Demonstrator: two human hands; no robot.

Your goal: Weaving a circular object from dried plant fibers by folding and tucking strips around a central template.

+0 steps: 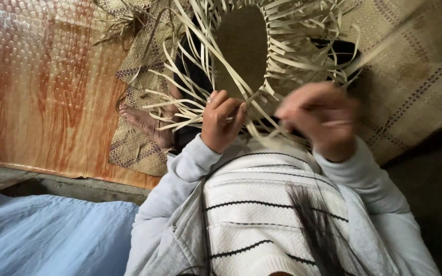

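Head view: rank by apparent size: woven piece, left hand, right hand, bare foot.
1. Woven piece.
2. Right hand, blurred and apparently larger than the left hand; too unsure to rank them.
3. Bare foot, partly hidden.

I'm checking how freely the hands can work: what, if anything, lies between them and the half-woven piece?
Nothing visible. The left hand already grips loose strips at the rim of the woven piece. The right hand, blurred, is right against the strips too.

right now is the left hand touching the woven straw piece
Touching: the head view shows the left hand with fingers curled around loose strips at the rim of the woven straw piece.
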